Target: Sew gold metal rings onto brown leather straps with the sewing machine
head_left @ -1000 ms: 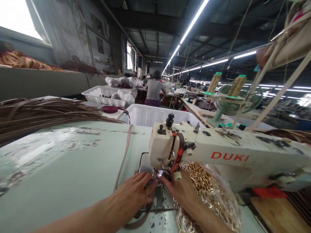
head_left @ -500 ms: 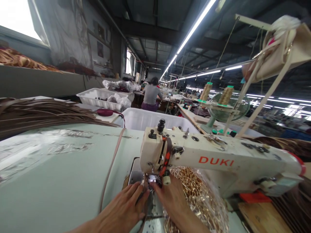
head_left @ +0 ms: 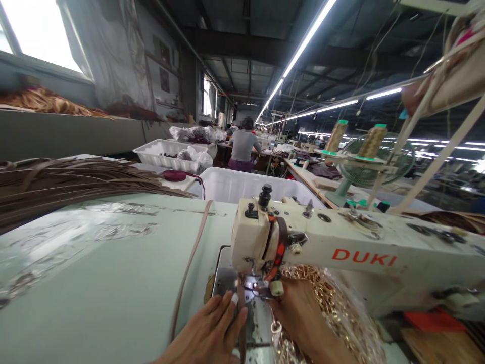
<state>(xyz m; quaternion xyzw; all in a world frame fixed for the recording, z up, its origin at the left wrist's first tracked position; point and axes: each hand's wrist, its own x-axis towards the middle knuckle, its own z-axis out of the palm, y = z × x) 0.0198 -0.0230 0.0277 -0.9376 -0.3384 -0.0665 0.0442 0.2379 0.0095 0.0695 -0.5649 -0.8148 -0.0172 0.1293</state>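
Note:
My left hand (head_left: 208, 333) lies flat with fingers together, pressing on a thin brown strap (head_left: 189, 263) just left of the needle of a cream DUKI sewing machine (head_left: 341, 247). The strap runs away across the pale green table (head_left: 94, 273). My right hand (head_left: 303, 318) sits under the machine head, its fingers hidden by the presser foot area. It rests against a clear bag of gold metal rings (head_left: 341, 313).
A heap of brown straps (head_left: 68, 182) lies at the left. White plastic tubs (head_left: 242, 184) stand behind the table. Two thread cones (head_left: 369, 141) and a fan (head_left: 364, 162) stand at right. A person (head_left: 242, 146) sits working farther down the aisle.
The view has shifted slightly. My left hand has slid back toward me along the strap; my right hand stays beneath the machine head.

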